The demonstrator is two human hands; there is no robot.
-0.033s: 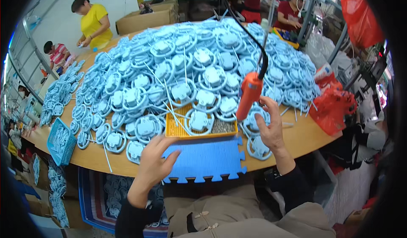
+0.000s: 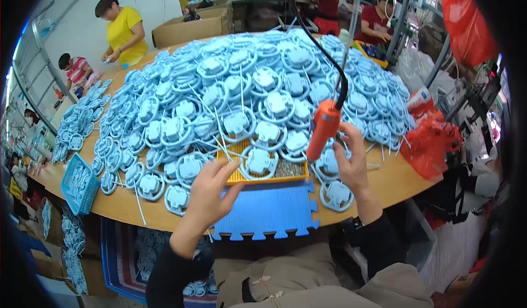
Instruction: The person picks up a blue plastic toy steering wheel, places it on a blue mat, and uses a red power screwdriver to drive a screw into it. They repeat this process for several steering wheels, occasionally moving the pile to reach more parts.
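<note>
My left hand (image 2: 210,196) hovers over the left end of a blue foam mat (image 2: 269,209). Its fingers reach toward the yellow tray (image 2: 299,177), thumb apart, and it holds nothing that I can see. Small metal screws (image 2: 288,168) fill the tray's right part, and a light-blue plastic ring-shaped part (image 2: 258,161) lies across its front. An orange electric screwdriver (image 2: 325,130) hangs tilted on a black cable. Just right of it is my right hand (image 2: 355,168), fingers curved but apart, not wrapped around the tool. Another blue ring part (image 2: 336,195) rests below that hand.
A large heap of the same blue parts (image 2: 219,88) covers most of the table (image 2: 384,190). Thin rods stick out of it. A blue basket (image 2: 79,184) stands at the left edge, red plastic bags (image 2: 431,143) at the right. A person in yellow (image 2: 123,34) works across the table.
My left hand has shifted slightly right, closer to the tray. My right hand stays beside the screwdriver, and the whole view has moved down a little.
</note>
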